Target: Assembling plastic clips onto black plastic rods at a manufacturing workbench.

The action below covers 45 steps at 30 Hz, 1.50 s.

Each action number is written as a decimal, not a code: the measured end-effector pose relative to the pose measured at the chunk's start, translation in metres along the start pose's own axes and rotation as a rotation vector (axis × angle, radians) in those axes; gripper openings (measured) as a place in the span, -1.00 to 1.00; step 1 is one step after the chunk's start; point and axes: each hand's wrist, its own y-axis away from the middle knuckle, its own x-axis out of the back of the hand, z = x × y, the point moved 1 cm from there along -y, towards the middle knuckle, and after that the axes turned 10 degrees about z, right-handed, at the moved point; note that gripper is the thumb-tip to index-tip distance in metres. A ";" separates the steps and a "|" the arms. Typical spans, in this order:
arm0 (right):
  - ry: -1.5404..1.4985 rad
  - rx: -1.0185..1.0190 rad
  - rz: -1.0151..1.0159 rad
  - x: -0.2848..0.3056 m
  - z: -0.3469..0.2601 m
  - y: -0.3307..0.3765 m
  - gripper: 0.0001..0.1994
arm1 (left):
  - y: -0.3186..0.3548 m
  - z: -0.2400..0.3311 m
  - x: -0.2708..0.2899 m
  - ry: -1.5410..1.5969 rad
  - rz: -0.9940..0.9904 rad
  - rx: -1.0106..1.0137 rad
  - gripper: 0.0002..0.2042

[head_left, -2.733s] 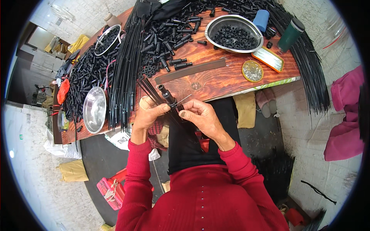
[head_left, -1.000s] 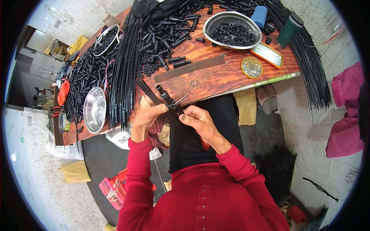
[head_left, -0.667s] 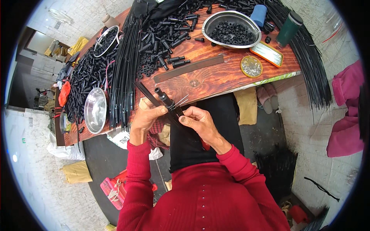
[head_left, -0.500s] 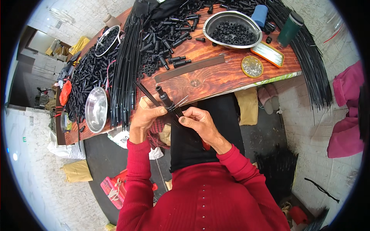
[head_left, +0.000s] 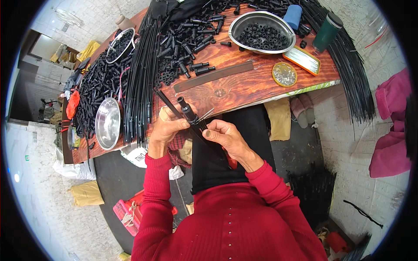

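Observation:
Above my lap, my left hand (head_left: 166,127) is closed around thin black rods (head_left: 166,102) and a stepped black plastic tube fitting (head_left: 186,108), which points up and away from me. The thumb presses against the fitting's side. Close by on the right, my right hand (head_left: 227,138) pinches at the fitting's lower end, thumb against forefinger. Several thin, bright metal pins (head_left: 207,114) stick out there between the two hands. What lies under the right fingertips is hidden. Below them the rods run down toward a small red thing (head_left: 232,162) on my lap, too covered to name.
On the wooden table (head_left: 235,93) lie a flat brown bar (head_left: 213,78), heaped black fittings (head_left: 185,50) and long black rods (head_left: 139,74). A steel bowl (head_left: 283,21) of black rings, a yellow dish (head_left: 284,75) of metal bits, an orange-rimmed tray (head_left: 302,60) and a green bottle (head_left: 327,32) stand right.
Both hands stay almost in place, with the fitting and rods shifted very slightly. More of the red thing on my lap shows below the right hand.

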 end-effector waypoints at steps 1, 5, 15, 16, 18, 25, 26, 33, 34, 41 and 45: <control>0.020 -0.009 0.004 0.000 -0.001 0.000 -0.77 | 0.000 -0.001 0.001 0.000 0.001 0.001 -0.59; 0.008 0.011 0.009 0.002 0.005 -0.003 -0.75 | -0.004 -0.005 0.009 -0.003 -0.082 0.002 -0.62; 0.025 0.033 0.019 0.003 0.005 -0.002 -0.76 | -0.006 -0.007 0.009 0.018 -0.161 0.034 -0.62; 0.015 0.057 0.027 0.002 0.005 -0.001 -0.76 | -0.005 -0.008 0.010 0.030 -0.135 0.064 -0.60; 0.003 0.074 0.036 0.001 0.006 -0.001 -0.77 | -0.004 -0.007 0.008 0.030 -0.117 0.070 -0.59; 0.051 0.147 0.079 0.000 0.010 0.002 -0.80 | 0.005 0.002 0.002 0.078 -0.035 0.123 -0.50; 0.049 0.147 0.078 -0.001 0.011 0.002 -0.80 | 0.005 0.001 0.004 0.076 -0.036 0.127 -0.51; 0.151 0.300 0.185 -0.002 0.016 0.003 -0.81 | 0.008 0.007 -0.004 0.041 0.034 0.133 -0.55; 0.158 0.297 0.197 -0.003 0.015 0.004 -0.82 | 0.010 0.009 -0.006 0.040 0.034 0.132 -0.55; 0.122 0.333 0.238 -0.004 0.018 0.001 -0.83 | 0.023 0.024 -0.031 -0.112 0.212 0.057 -0.66; 0.154 0.336 0.246 -0.006 0.018 0.001 -0.84 | 0.029 0.027 -0.034 -0.133 0.249 0.045 -0.71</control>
